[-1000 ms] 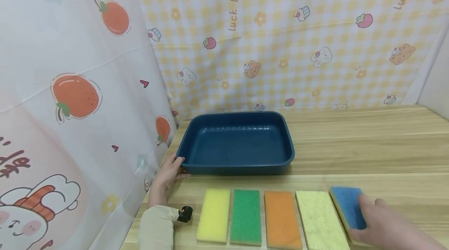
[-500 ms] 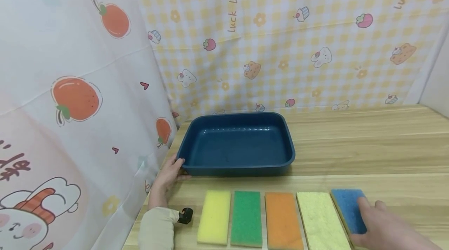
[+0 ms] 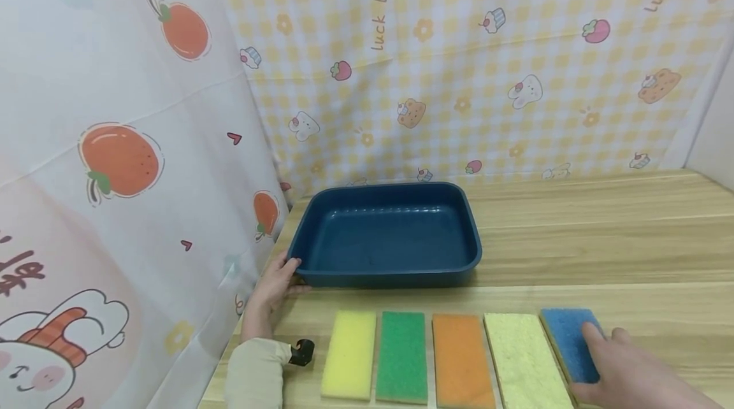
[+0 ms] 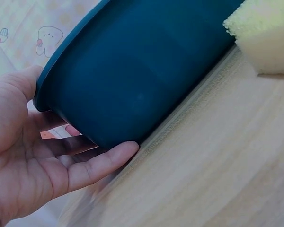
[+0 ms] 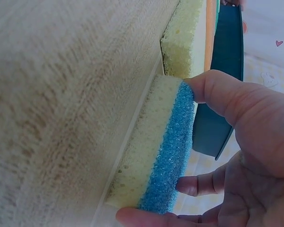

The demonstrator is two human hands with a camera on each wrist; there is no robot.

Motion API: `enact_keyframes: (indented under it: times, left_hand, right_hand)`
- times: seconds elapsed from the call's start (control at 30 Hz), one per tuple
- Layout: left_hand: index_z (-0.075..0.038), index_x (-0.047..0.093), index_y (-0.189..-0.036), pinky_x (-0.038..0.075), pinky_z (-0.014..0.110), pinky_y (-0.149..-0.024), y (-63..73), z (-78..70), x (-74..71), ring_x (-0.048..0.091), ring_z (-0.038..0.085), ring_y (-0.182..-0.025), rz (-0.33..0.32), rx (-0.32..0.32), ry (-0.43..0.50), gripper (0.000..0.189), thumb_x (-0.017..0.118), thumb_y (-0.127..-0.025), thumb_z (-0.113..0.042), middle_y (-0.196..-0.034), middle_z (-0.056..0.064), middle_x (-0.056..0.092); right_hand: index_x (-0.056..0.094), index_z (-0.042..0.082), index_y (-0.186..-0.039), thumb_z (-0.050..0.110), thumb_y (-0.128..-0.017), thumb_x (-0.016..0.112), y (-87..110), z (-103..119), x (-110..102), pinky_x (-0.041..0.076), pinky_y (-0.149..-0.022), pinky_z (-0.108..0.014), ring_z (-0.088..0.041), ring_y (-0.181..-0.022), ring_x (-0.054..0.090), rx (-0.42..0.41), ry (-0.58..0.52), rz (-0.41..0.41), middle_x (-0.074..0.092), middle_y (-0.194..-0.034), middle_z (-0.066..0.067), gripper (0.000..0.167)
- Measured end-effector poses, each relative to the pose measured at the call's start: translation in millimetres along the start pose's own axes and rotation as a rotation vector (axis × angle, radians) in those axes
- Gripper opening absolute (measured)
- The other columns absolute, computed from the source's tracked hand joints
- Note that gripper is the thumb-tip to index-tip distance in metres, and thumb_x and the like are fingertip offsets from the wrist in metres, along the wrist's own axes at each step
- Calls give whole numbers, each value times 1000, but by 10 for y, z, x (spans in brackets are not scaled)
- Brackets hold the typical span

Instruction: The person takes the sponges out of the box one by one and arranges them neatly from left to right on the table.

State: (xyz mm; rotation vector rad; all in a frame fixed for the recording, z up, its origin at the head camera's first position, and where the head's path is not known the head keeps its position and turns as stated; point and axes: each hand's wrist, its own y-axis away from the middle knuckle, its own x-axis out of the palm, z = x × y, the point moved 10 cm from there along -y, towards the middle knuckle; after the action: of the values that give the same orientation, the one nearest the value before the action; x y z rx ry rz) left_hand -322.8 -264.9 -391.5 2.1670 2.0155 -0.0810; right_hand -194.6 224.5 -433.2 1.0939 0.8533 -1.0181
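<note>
A dark blue rectangular plastic basin [image 3: 390,279] sits on the wooden table near the back cloth. My left hand [image 3: 278,281] grips its front left corner; in the left wrist view the thumb rests at the rim and the fingers lie along the lower wall. At the right end of a row of sponges lies a blue sponge [image 3: 573,339] with a pale underside. My right hand [image 3: 627,364] holds it across its width, thumb on one long edge and fingertips at the other, as the right wrist view shows. The sponge lies flat against the tabletop.
Left of the blue sponge lie a pale yellow sponge [image 3: 524,358], an orange sponge [image 3: 463,361], a green sponge [image 3: 402,357] and a bright yellow sponge [image 3: 350,355]. A black clip-like piece [image 3: 302,352] sits at the left sleeve. Printed cloth [image 3: 447,78] hangs behind and at left.
The head view shifts very slightly. Both hands stay where they were, the left at the basin's corner and the right on the blue sponge.
</note>
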Motion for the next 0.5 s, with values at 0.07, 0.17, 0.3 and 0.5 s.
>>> enact_keyframes:
  times: [0.07, 0.17, 0.3, 0.5]
  left_hand:
    - [-1, 23, -138, 51, 43, -74, -4, -7, 20, 51, 38, -106, 4, -2, 0, 44, 31, -97, -15, -130, 32, 36]
    - [-1, 23, -138, 51, 43, -74, -10, -13, 47, 52, 38, -105, 9, -5, -1, 44, 31, -97, -14, -130, 32, 37]
    - [0, 22, -138, 52, 43, -73, -30, -16, 43, 52, 39, -105, 9, -13, -19, 44, 29, -96, -13, -130, 33, 36]
    - [4, 18, -138, 51, 43, -74, -37, -37, -22, 49, 42, -107, 4, -31, -63, 47, 28, -96, -14, -132, 34, 32]
  right_hand:
    - [33, -13, -124, 67, -60, 65, 19, -12, 5, 47, -55, -47, -28, -74, 56, 4, 1, 5, 49, -93, -29, 107]
    - [35, -13, -123, 67, -60, 65, 59, 0, -15, 47, -54, -47, -27, -74, 56, 7, 13, -6, 49, -92, -28, 106]
    - [37, -12, -119, 64, -62, 66, 128, 92, -69, 47, -54, -46, -25, -71, 55, -15, 23, -39, 50, -88, -25, 100]
    - [40, -11, -114, 56, -68, 67, 167, 258, -122, 46, -52, -41, -21, -66, 50, -40, -6, -56, 49, -83, -20, 85]
